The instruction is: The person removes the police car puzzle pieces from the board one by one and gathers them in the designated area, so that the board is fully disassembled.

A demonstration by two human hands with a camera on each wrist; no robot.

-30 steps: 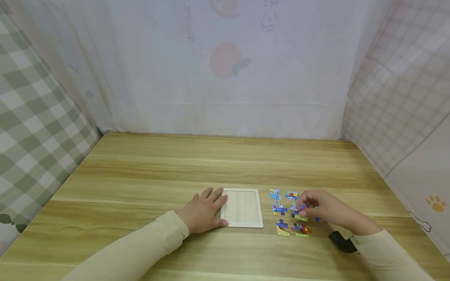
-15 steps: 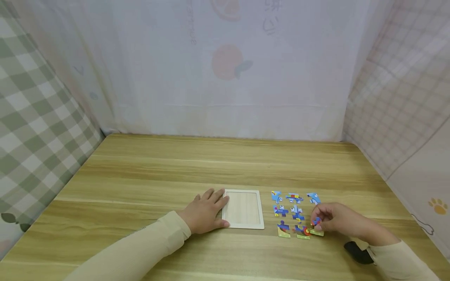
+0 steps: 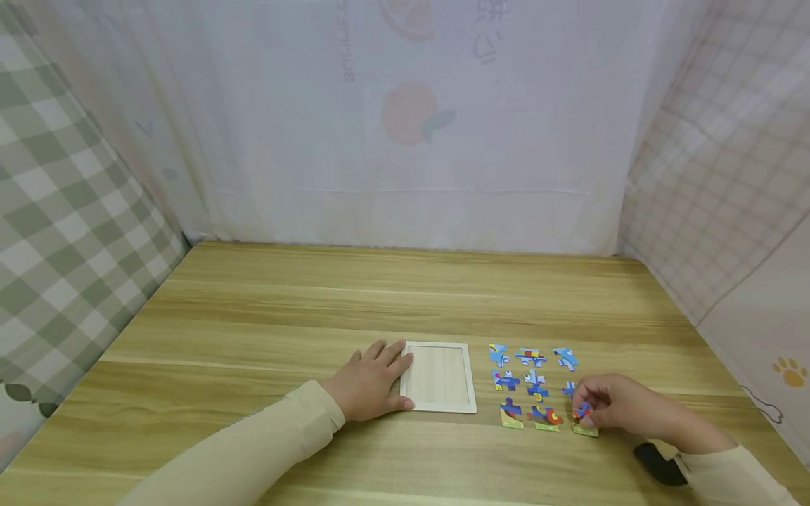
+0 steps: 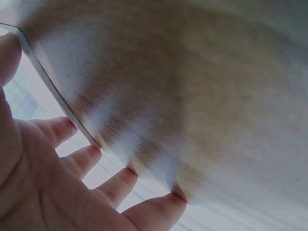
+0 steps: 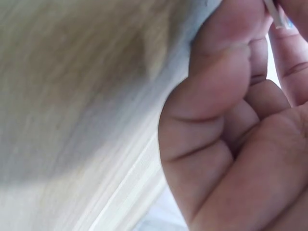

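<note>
My left hand (image 3: pixel 370 380) lies with spread, straight fingers at the left edge of a square wooden puzzle frame (image 3: pixel 471 383); fingertips and thumb touch its rim. In the left wrist view the frame's edge (image 4: pixel 60 98) runs along the fingers. My right hand (image 3: pixel 623 406) pinches a puzzle piece (image 3: pixel 586 430), blue and red with a green strip, between thumb and fingers at the lower right of the rows of pieces. Its upper part is partly behind the fingers. In the right wrist view only a thin edge of the piece (image 5: pixel 275 14) shows, with the other fingers curled.
Several puzzle pieces lie in spaced rows right of the frame, among them a top-right blue piece (image 3: pixel 566 358), a middle piece (image 3: pixel 536 385) and a red-and-yellow one (image 3: pixel 547 417). A black object (image 3: pixel 659 464) sits at the right wrist. Cloth (image 3: pixel 405 218) hangs behind the table.
My right hand has moved right and slightly nearer with the pinched piece, from the middle of the rows to the lower right. The left hand stays at the frame.
</note>
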